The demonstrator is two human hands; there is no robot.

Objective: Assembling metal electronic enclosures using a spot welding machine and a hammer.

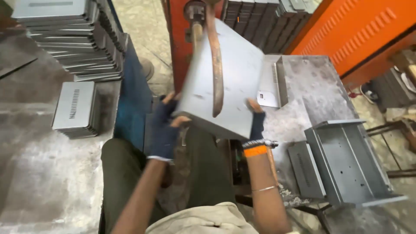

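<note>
Grey sheet-metal panel (229, 73) gripped at its near corners by left hand (164, 128) and right hand (256, 125), fingers clenched, held under the copper welder arm (215, 65); steadying it seems next

Stacked grey metal covers (73, 39) sit left, a slotted cover (74, 108) below, open trays (346, 162) right.
</note>
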